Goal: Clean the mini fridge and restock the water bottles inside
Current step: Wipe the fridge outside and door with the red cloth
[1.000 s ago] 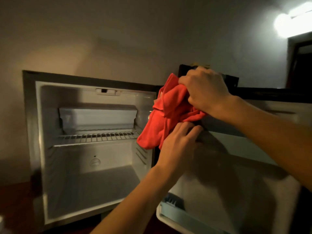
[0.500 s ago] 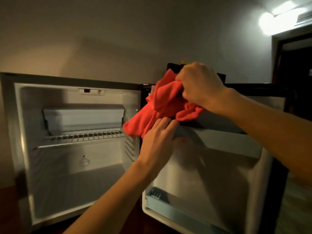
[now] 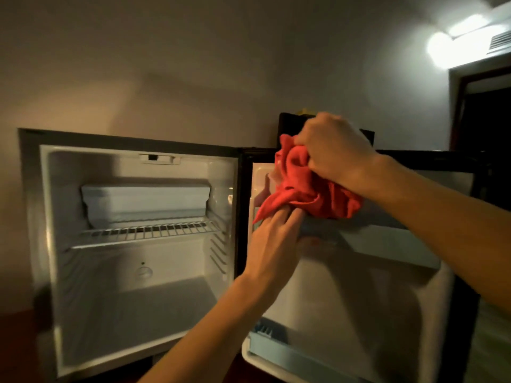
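While the right hand [image 3: 331,153] is balled up tight around a red cloth [image 3: 304,189], fingers fully curled into the bunched fabric, it's pushing that wad against the upper part of the open fridge door [image 3: 345,299]. At about 7 o'clock from it, the left hand [image 3: 272,244] comes up from below with fingers mostly straight, tips touching the hanging bottom edge of the cloth right at the door's upper shelf [image 3: 387,244]; can't really tell if it's pinching the fabric or just touching it.

Moving outward: one cloth, two hands, one mini fridge [image 3: 132,244] standing open at 9 o'clock from the hands. Inside there's one wire rack [image 3: 146,230], one small white freezer box [image 3: 143,200] above it, and no bottles showing anywhere in there. The door has two shelves, the upper one by the hands and a lower one [image 3: 290,352] down at 6 o'clock. One bright light [image 3: 448,48] glares at 2 o'clock, next to a dark doorway [image 3: 486,120].
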Demonstrator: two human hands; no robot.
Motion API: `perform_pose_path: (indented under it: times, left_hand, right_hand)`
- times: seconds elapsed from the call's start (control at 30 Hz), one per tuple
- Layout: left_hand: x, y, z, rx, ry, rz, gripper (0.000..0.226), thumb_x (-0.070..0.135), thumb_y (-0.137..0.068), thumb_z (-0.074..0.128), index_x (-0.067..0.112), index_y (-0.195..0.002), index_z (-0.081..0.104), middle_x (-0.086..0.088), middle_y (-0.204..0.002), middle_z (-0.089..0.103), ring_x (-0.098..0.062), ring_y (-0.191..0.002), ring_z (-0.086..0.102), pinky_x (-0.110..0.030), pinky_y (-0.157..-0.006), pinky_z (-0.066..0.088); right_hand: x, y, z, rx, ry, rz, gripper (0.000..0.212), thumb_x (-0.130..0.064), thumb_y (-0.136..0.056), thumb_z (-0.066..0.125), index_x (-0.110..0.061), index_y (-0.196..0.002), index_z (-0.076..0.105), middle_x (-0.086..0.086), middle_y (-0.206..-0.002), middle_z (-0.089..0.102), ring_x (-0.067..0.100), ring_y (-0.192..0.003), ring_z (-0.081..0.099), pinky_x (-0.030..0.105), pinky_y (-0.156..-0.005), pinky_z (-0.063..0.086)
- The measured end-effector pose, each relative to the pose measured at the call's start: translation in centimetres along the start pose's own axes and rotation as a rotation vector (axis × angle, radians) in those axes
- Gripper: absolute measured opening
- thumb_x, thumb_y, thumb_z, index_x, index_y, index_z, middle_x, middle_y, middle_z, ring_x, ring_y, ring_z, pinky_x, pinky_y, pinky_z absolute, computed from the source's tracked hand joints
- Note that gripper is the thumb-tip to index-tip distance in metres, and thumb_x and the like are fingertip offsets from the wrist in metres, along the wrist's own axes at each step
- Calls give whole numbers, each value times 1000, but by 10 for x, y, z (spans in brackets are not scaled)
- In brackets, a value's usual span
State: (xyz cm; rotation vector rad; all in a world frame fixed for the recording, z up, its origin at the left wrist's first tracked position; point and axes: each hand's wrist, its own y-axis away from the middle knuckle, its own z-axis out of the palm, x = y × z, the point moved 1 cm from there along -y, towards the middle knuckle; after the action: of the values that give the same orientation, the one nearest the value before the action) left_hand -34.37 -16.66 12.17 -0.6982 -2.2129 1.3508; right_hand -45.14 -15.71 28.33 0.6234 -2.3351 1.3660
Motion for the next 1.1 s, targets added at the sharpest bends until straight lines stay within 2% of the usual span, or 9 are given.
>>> perform_pose_path:
  times: [0.1,0.2,0.33,0.43,0.63,0.73,0.9,1.1]
  left_hand:
    - [-1,1,-2,15,24,3,43,40,-77,65,19,-114,63,-4,-109,65,-29,-98,61,-42,-71,55]
    - [-6,2,-5,44,16,53,48,46,-80,59,17,-117,65,-4,-112,65,-26,-106,59,-39,-81,53]
    - [-17,5,-16,42,50,91,52,47,-80,57,14,-118,65,-8,-107,64,-25,-103,57,-40,-85,53]
    - [-17,6,-23,19,54,110,49,43,-78,57,13,-115,66,-8,-109,64,-27,-101,58,-38,-79,52]
    - [-17,-1,-19,-48,40,107,51,39,-77,73,16,-121,62,-8,-119,62,-27,-110,53,-39,-87,49]
    - [-17,-4,-13,-61,45,99,56,43,-77,69,16,-125,60,-10,-119,62,-27,-109,55,-40,-88,51]
    - [-17,-1,-10,-13,59,121,44,31,-75,77,12,-112,63,-7,-112,60,-29,-102,54,-42,-83,49]
    - [-6,-3,-4,-18,13,128,51,44,-75,77,16,-115,62,-6,-112,58,-25,-96,50,-35,-82,45]
  right_hand:
    - [-33,-34,11,-11,4,-63,25,-9,-84,51,-6,-103,68,17,-107,67,37,-105,59,42,-87,48]
    - [-65,-59,18,9,41,-123,30,-6,-90,45,-9,-111,66,14,-115,66,35,-112,57,40,-89,45]
    - [-86,-69,28,26,106,-189,29,-10,-96,40,-15,-111,65,7,-118,66,30,-116,54,40,-88,41]
    - [-75,-55,22,13,149,-175,30,-10,-97,39,-14,-112,64,7,-119,64,31,-119,51,43,-88,41]
    - [-25,-5,-10,-73,198,-30,29,-13,-89,54,-15,-117,63,10,-119,63,35,-117,50,45,-89,44]
    - [5,27,-26,-92,181,16,35,-14,-85,58,-22,-119,65,5,-119,63,32,-116,49,43,-87,45]
    - [48,97,-46,-82,258,11,33,-12,-76,61,-24,-106,69,-5,-114,63,28,-109,47,42,-84,44]
    - [50,88,-37,-20,229,0,33,-10,-77,54,-19,-105,69,-2,-113,66,30,-110,48,43,-87,44]
